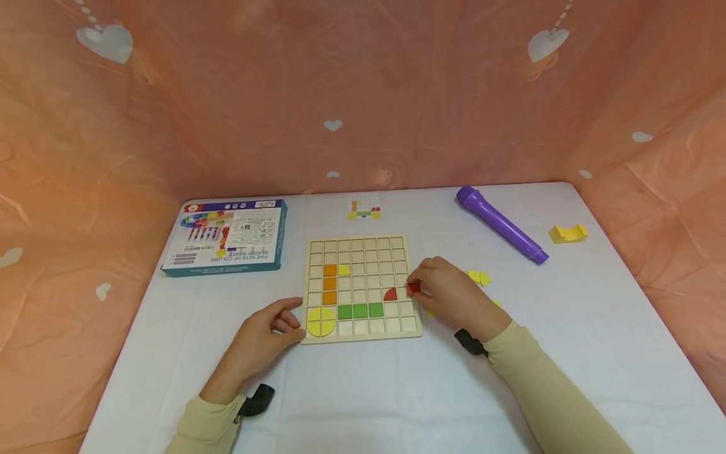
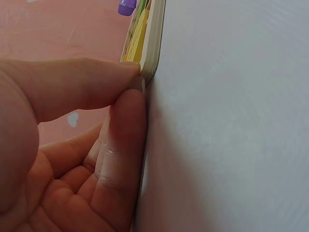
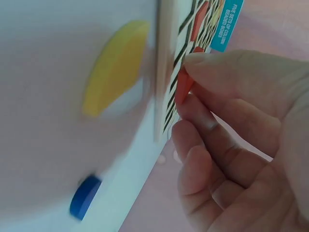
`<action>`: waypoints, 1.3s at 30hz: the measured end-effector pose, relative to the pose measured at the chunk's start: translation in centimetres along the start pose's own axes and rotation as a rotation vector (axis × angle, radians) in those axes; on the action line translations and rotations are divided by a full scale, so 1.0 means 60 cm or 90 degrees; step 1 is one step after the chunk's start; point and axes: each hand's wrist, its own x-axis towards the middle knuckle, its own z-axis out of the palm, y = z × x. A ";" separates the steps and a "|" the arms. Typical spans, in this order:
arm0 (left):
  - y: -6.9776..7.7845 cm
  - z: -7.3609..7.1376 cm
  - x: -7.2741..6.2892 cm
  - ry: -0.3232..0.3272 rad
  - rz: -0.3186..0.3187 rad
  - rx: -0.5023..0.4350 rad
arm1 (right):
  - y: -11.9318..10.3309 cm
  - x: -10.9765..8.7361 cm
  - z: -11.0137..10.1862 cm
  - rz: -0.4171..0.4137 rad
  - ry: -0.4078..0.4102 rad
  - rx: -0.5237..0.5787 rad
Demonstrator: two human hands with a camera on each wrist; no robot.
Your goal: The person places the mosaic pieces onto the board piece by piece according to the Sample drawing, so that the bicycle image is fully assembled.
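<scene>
A wooden grid board (image 1: pixel 364 340) lies on the table. Set in it are three orange squares (image 1: pixel 329 283), three green squares (image 1: pixel 360 311), a yellow piece (image 1: pixel 343 270), a yellow circle of quarter pieces (image 1: pixel 321 322) and a red quarter-circle (image 1: pixel 390 294). My right hand (image 1: pixel 454 293) pinches a red piece (image 3: pixel 184 86) between thumb and fingers at the board's right edge; its full shape is partly hidden. My left hand (image 1: pixel 262 331) touches the board's left edge with thumb and index finger, spread apart along it, the other fingers curled.
Yellow pieces (image 1: pixel 479 277) lie right of the board, some partly behind my hand. A blue piece (image 3: pixel 86 197) shows in the right wrist view. Farther back are a patterned card (image 1: pixel 363 207), a box (image 1: pixel 227 238), a purple microphone-shaped toy (image 1: pixel 501 224) and a yellow block (image 1: pixel 568 234).
</scene>
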 end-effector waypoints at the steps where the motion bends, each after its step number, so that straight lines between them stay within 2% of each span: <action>1: 0.000 0.000 0.000 0.000 0.000 -0.001 | -0.003 0.002 0.001 -0.004 -0.001 0.001; 8: 0.001 0.000 0.001 0.000 -0.004 -0.004 | -0.013 0.011 0.010 -0.004 -0.012 0.016; 17: 0.003 -0.001 0.000 0.005 0.007 0.018 | -0.012 0.011 0.016 -0.016 -0.013 0.004; 39: 0.005 -0.003 0.000 0.000 0.010 0.014 | -0.013 0.014 0.018 -0.006 -0.035 0.015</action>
